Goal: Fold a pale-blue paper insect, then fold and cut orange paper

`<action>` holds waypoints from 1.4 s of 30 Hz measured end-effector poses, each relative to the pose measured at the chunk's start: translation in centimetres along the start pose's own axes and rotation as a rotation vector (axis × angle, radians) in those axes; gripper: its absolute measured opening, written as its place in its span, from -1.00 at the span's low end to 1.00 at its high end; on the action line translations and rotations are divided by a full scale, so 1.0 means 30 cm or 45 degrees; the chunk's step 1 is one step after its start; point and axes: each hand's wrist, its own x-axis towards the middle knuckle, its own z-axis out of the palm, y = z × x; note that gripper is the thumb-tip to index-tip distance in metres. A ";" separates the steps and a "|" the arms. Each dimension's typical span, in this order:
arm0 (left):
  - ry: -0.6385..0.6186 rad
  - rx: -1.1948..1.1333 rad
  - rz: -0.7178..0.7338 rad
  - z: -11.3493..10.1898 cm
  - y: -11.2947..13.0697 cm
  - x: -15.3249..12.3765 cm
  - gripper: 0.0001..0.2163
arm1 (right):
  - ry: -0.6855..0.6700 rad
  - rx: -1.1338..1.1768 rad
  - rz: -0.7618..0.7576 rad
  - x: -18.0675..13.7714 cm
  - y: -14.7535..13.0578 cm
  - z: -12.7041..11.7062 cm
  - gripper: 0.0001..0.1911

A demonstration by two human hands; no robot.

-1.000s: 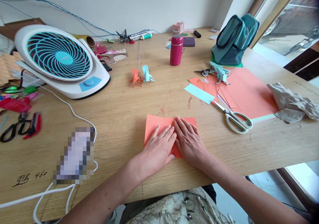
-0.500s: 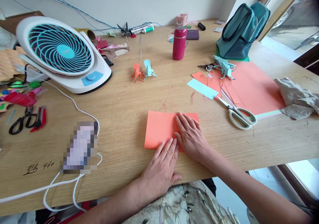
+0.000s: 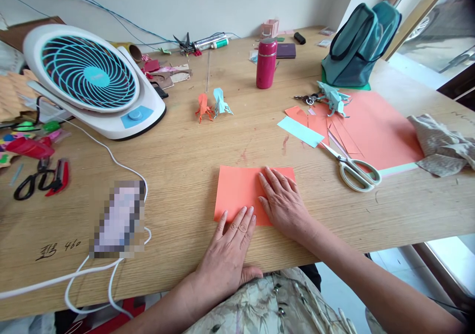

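A folded orange paper sheet (image 3: 237, 191) lies flat near the front edge of the wooden table (image 3: 185, 166). My right hand (image 3: 284, 203) rests flat on the sheet's right half, fingers stretched out. My left hand (image 3: 228, 255) lies flat too, fingers spread, with only its fingertips on the sheet's near edge. Neither hand holds anything.
White-handled scissors (image 3: 352, 168) lie right of the sheet beside a large orange sheet (image 3: 374, 131), paper strips and a light-blue slip (image 3: 300, 131). Small origami figures (image 3: 211, 105), a pink bottle (image 3: 266, 63), a teal bag (image 3: 358, 44), a fan (image 3: 92, 79), a white cable (image 3: 111, 161) and a grey cloth (image 3: 441, 146) stand around.
My left hand has slid back toward me, off the sheet's middle to its near edge. My right hand has stayed on the paper.
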 end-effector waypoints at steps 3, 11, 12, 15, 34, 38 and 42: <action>0.013 0.025 -0.015 0.000 -0.011 -0.019 -0.10 | 0.006 0.004 0.000 0.000 0.000 0.000 -0.45; 0.033 0.078 -0.078 -0.001 -0.040 -0.078 -0.11 | -0.022 -0.013 0.007 0.001 0.001 0.003 -0.45; 0.036 0.090 -0.088 -0.004 -0.042 -0.085 -0.11 | -0.024 -0.016 0.008 0.001 0.001 0.003 -0.45; 0.028 0.119 -0.111 -0.009 -0.048 -0.105 -0.10 | -0.018 -0.021 0.005 0.001 0.000 0.003 -0.45; -0.009 0.075 -0.290 -0.091 -0.036 0.010 -0.32 | 0.039 -0.034 -0.007 -0.004 0.001 0.013 -0.46; -0.061 -0.114 -0.280 -0.090 -0.037 0.197 -0.43 | 0.069 -0.035 -0.022 -0.007 0.006 0.022 -0.47; -0.084 -0.208 -0.302 -0.022 -0.073 0.278 -0.43 | 0.067 -0.026 -0.028 -0.007 0.008 0.025 -0.47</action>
